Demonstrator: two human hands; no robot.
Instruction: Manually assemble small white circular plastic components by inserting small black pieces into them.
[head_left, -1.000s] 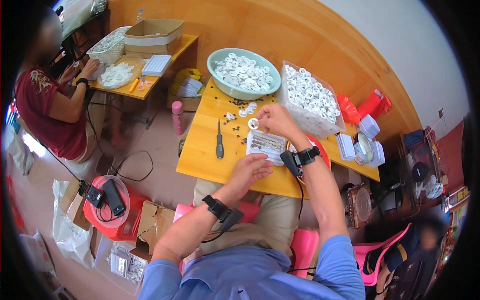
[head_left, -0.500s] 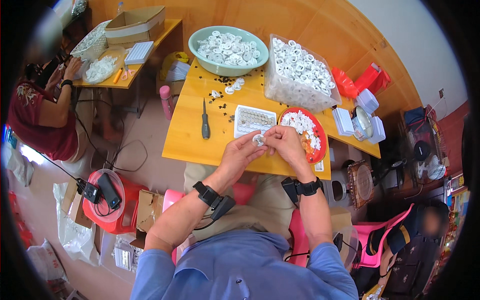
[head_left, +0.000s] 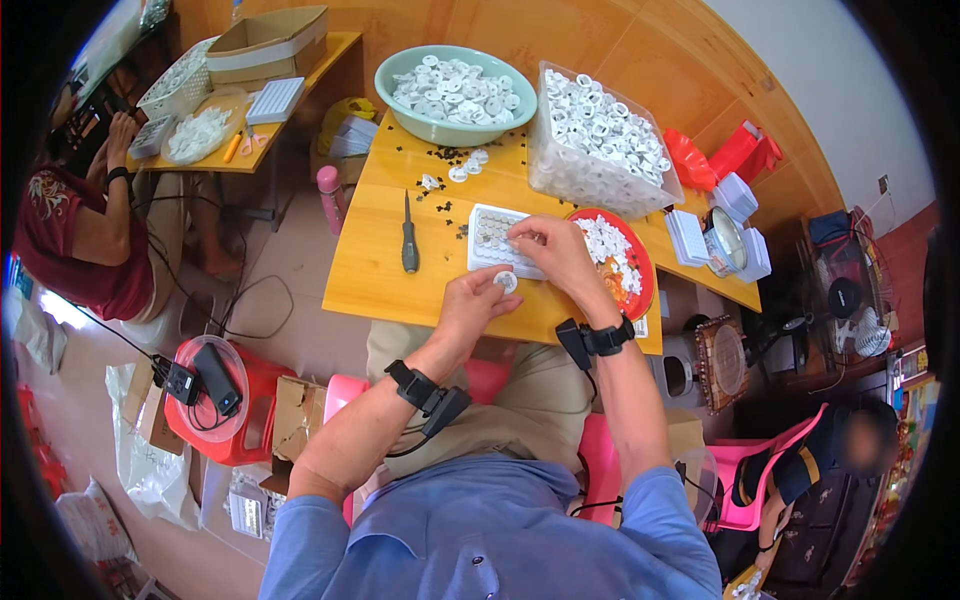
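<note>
My left hand (head_left: 466, 312) pinches a small round white plastic part (head_left: 507, 282) at its fingertips, just off the table's near edge side. My right hand (head_left: 557, 252) reaches over the white tray (head_left: 482, 264), fingertips drawn together among the small round grey pieces (head_left: 490, 232) set in rows. What those fingertips hold, if anything, is too small to make out. Close by the right hand is a red round tray (head_left: 645, 275) with small white parts (head_left: 606, 243) in it. A dark-handled screwdriver (head_left: 410, 250) lies left of the white tray.
A green basin (head_left: 390, 108) and a clear plastic bin (head_left: 560, 185), both heaped with white parts, stand at the table's back. Tiny black pieces (head_left: 445, 207) are scattered near them. White boxes (head_left: 688, 240) stand at the right. A co-worker (head_left: 95, 225) sits at another table on the left.
My right hand has left the white part and moved up over the white tray. My left hand, still pinching the part, has shifted slightly left and down.
</note>
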